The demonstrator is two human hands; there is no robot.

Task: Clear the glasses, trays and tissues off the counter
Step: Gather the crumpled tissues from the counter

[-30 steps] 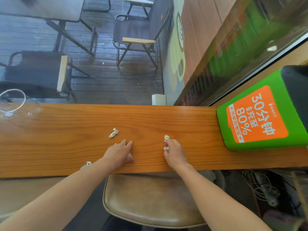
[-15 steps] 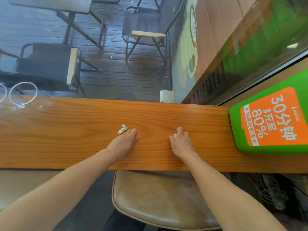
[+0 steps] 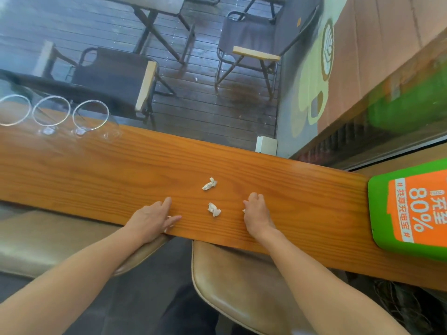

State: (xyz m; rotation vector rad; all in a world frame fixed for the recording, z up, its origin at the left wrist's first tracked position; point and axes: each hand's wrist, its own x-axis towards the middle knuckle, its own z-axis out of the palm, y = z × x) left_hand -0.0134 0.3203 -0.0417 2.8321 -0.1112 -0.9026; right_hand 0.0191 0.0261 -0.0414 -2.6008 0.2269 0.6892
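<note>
I see my left hand point(image 3: 151, 220) lying flat and open on the wooden counter point(image 3: 96, 172), which runs left to right. My right hand point(image 3: 256, 211) is curled shut on a white scrap. Two crumpled tissues point(image 3: 209, 184) lie between them; three glasses point(image 3: 90, 116) stand far left.

**Hidden and cut-off parts**

The leftmost glass point(image 3: 11, 110) is running off the left edge. The green charging station point(image 3: 408, 209) is being cropped at the right. The right hand point(image 3: 257, 212) is curling over a white scrap, mostly hiding it; likewise under the left hand point(image 3: 151, 220).
</note>
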